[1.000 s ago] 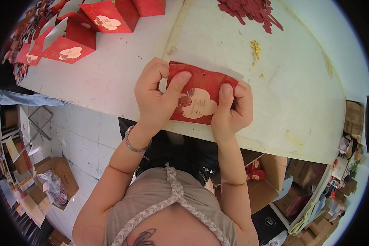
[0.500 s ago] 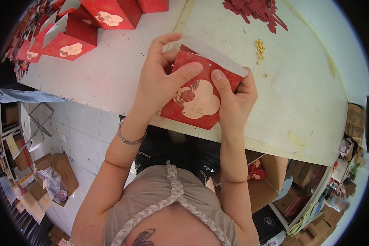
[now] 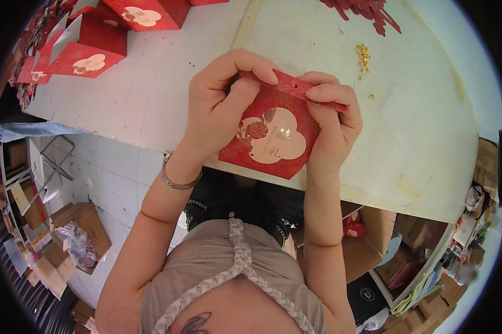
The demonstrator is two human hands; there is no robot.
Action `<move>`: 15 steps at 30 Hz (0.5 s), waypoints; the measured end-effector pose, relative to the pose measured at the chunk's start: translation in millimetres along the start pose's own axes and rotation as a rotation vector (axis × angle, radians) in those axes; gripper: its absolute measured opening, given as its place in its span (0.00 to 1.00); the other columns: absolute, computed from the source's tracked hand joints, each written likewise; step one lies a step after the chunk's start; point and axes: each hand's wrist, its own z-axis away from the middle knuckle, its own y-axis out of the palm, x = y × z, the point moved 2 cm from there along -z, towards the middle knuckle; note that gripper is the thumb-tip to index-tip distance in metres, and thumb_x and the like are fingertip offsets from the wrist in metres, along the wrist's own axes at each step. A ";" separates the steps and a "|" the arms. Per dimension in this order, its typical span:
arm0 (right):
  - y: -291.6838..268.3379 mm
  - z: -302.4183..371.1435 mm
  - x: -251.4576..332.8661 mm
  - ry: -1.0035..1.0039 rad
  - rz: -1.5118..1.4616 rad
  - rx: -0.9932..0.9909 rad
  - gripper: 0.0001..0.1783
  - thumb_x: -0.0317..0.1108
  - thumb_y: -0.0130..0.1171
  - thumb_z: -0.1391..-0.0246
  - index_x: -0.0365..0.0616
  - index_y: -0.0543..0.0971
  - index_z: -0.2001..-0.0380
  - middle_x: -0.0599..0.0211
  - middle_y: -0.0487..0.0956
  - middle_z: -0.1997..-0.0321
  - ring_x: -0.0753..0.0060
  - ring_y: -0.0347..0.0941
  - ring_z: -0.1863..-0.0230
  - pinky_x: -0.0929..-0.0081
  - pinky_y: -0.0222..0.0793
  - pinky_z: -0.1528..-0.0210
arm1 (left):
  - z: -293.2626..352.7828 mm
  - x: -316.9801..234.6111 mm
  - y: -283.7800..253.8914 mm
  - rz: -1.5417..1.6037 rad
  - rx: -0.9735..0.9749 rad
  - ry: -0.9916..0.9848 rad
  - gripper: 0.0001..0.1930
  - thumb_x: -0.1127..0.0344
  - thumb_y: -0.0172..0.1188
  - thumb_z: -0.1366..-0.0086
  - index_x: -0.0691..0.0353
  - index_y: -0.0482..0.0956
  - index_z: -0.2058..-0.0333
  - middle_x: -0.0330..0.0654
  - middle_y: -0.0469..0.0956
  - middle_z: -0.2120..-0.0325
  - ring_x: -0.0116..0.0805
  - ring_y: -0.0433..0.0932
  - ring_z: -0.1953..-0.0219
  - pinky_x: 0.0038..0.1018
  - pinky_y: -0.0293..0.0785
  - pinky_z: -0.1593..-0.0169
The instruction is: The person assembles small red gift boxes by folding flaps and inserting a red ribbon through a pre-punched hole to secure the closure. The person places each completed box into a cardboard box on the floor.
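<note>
- Under the white table's [image 3: 398, 153] near edge I see an open cardboard carton [image 3: 365, 259].
- Held over that edge is the red gift box [image 3: 276, 139], its top flap [image 3: 285, 82] folded down.
- My left hand [image 3: 215, 106] and right hand [image 3: 334, 119], curled nearly closed, pinch that flap near its two ends, partly blocking it.
- Beyond: gold-coloured fasteners [image 3: 363, 60] (tiny from here).
- Farthest: open red boxes [image 3: 98, 42] left, dark-red cutouts [image 3: 373, 12] right.

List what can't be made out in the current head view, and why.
- Head view: back of the red box, faces away from the camera.
- Head view: some fingers of the left hand, behind its own thumb and index finger.
- Head view: far end of the dark red cut-outs, cut off by the top edge.
- Head view: exact shape of the gold pieces, too small.
</note>
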 end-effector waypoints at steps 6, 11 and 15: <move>-5.4 1.5 0.6 -0.228 0.193 0.116 0.08 0.15 0.50 0.54 0.36 0.76 0.72 0.54 0.78 0.63 0.77 0.72 0.67 0.81 0.68 0.66 | 4.9 -0.7 -5.5 -0.040 0.008 0.017 0.04 0.78 0.53 0.44 0.66 0.76 0.70 0.38 0.77 0.71 0.19 0.71 0.71 0.16 0.68 0.66; -9.0 2.7 6.7 -0.312 0.390 0.126 0.07 0.17 0.52 0.53 0.34 0.77 0.70 0.54 0.79 0.65 0.78 0.72 0.70 0.83 0.68 0.67 | 5.6 -11.5 7.0 -0.018 -0.097 -0.227 0.07 0.74 0.63 0.42 0.67 0.76 0.65 0.37 0.78 0.70 0.19 0.74 0.67 0.15 0.71 0.64; 8.1 10.8 18.6 0.124 0.276 -0.204 0.06 0.25 0.57 0.46 0.35 0.80 0.66 0.60 0.81 0.67 0.79 0.73 0.74 0.84 0.67 0.70 | 11.3 -3.8 0.2 -0.007 -0.109 -0.112 0.08 0.78 0.62 0.43 0.67 0.76 0.64 0.38 0.78 0.69 0.20 0.75 0.67 0.16 0.72 0.63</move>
